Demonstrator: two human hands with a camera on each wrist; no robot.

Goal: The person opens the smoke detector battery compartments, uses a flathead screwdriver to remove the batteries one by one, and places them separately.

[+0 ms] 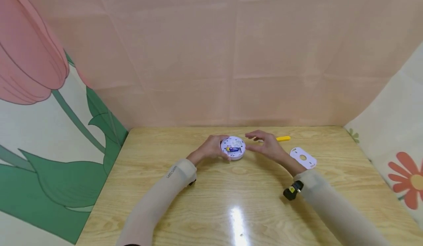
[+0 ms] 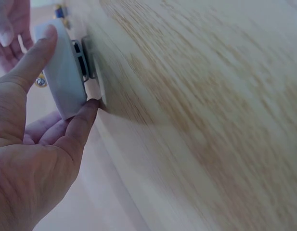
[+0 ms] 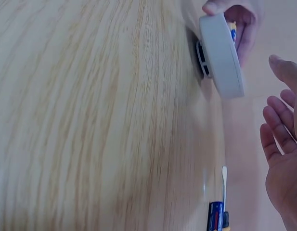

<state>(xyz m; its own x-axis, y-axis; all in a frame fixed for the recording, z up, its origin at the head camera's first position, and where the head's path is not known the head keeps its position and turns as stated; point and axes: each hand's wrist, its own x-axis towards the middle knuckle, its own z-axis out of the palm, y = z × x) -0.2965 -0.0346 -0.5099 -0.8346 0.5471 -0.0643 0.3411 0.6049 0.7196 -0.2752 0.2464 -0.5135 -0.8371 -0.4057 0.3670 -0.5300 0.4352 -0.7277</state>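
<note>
Wooden table (image 1: 211, 202): left hand (image 1: 211, 148) pinches the tilted detector (image 1: 233, 148), battery side up; right hand (image 1: 267, 145) spread.

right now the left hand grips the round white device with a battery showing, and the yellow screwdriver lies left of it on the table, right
Not quite. The left hand does grip the round white device, but the head view shows the yellow screwdriver lying to its right, behind the right hand.

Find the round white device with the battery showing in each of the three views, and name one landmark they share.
Head: round white device at table centre, between both hands.
Left wrist: upper left, edge-on.
Right wrist: upper right, edge-on.
Shared landmark: the wooden table.
</note>
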